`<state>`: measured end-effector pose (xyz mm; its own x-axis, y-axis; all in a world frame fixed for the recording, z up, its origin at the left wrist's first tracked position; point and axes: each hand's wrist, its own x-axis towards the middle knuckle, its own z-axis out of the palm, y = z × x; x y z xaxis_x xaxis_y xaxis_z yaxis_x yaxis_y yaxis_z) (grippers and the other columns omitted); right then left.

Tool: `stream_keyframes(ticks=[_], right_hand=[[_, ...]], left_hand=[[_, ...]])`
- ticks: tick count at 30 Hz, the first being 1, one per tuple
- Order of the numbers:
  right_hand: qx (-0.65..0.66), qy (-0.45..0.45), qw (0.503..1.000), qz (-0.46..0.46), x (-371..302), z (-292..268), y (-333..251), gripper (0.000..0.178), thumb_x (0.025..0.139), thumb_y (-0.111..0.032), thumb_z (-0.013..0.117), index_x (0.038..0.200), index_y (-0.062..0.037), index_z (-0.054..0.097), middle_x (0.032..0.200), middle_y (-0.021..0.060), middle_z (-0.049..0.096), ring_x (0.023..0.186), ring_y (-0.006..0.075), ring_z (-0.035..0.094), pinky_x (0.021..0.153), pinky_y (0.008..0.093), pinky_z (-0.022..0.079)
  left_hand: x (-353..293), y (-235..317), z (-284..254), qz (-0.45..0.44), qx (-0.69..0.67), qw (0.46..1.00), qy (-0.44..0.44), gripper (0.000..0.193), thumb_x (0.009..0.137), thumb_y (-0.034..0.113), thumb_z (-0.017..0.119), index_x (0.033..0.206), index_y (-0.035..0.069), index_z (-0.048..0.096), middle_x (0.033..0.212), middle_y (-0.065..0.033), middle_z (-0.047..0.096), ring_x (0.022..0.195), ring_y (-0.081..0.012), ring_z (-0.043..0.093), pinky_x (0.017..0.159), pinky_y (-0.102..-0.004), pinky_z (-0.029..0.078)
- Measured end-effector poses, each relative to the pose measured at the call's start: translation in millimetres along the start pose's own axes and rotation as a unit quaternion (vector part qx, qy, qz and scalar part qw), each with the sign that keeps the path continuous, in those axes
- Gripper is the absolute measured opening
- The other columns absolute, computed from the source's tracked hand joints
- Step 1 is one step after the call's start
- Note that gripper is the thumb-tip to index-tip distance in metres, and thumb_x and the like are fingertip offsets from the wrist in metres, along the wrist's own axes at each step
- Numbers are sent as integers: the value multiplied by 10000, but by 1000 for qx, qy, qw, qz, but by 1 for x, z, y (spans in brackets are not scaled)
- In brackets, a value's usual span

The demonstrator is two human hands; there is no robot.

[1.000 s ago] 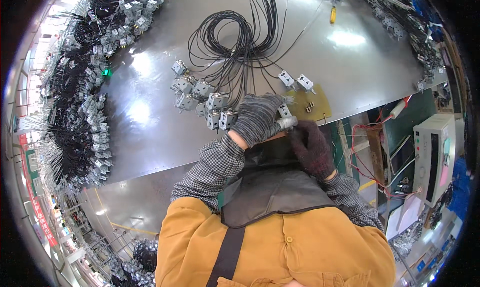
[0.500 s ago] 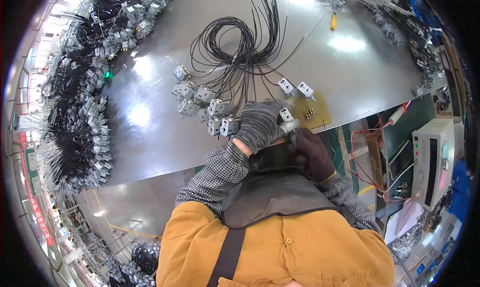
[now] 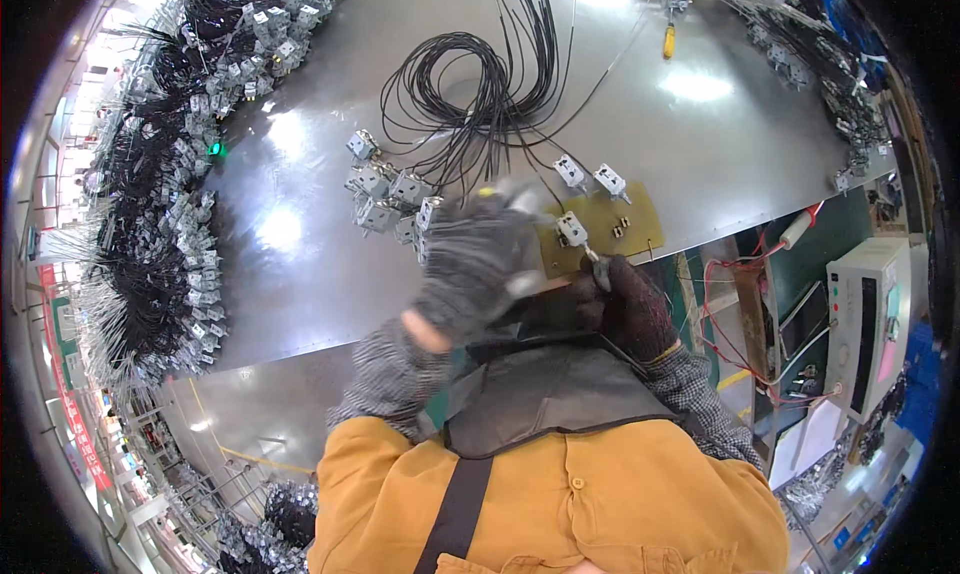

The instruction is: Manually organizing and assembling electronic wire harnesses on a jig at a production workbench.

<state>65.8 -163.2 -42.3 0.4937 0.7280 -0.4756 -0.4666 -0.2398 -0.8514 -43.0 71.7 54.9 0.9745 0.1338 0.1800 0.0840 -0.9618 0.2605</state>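
My left hand (image 3: pixel 485 254), in a striped grey glove with pale fingertips, is over the table's near side beside a cluster of small silvery blocks (image 3: pixel 375 214) on thin black cables (image 3: pixel 470 104). Motion smears its fingers, so what they hold, if anything, cannot be made out. My right hand (image 3: pixel 630 309), in a dark brown glove, is closed at the table edge on the short metallic tail of one small metal block (image 3: pixel 571 230). This holed block lies on a yellowish plate (image 3: pixel 638 207). Two similar blocks, one of them a tailed block (image 3: pixel 610 180), rest at the plate's far edge.
Piled cabled blocks (image 3: pixel 160 204) line the table's left side, and more cables (image 3: pixel 790 44) lie at the far right. A yellow-handled tool (image 3: pixel 668 42) lies near the back. Right of the table stands a pale instrument box (image 3: pixel 865 324) with red leads (image 3: pixel 710 314).
My left hand has moved left and nearer to me, off the block on the plate. That block is now uncovered, with its tail at my right hand's fingers.
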Motion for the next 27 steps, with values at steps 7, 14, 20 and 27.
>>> stream_keyframes(ticks=[7, 14, 20, 27], right_hand=[[7, -91, 993, -77, -5, 26, -39, 352, 1098, -337, 511, 1261, -42, 614, 1110, 71, 677, 1050, 184, 649, 916, 362, 551], [-115, 16, 978, -176, 30, -5, -56, 349, 1097, -293, 508, 1269, -15, 634, 1151, 90, 718, 976, 161, 684, 897, 312, 545], [-150, 125, 973, -123, 36, -7, -63, 200, 1051, -160, 615, 1188, -25, 667, 975, 93, 725, 880, 153, 686, 766, 329, 561], [-224, 56, 952, -201, 1, -6, -44, 218, 975, -103, 683, 1174, -18, 662, 932, 62, 686, 827, 126, 649, 734, 307, 537]], left_hand=[[-20, -35, -23, -2, -49, 995, -87, 575, 781, 200, 842, 1312, 105, 643, 1175, -155, 696, 1130, -329, 661, 1024, -467, 484], [16, 0, 39, -41, -231, 971, -53, 516, 854, 358, 834, 1242, 63, 664, 1054, -171, 715, 940, -342, 705, 835, -443, 565], [39, 0, 58, -126, -112, 979, -113, 567, 958, 594, 644, 1160, 71, 724, 902, -159, 738, 823, -310, 726, 773, -436, 565], [40, -10, 57, -121, -194, 961, -158, 586, 934, 583, 684, 1149, 39, 717, 902, -156, 742, 813, -317, 725, 773, -434, 563]])
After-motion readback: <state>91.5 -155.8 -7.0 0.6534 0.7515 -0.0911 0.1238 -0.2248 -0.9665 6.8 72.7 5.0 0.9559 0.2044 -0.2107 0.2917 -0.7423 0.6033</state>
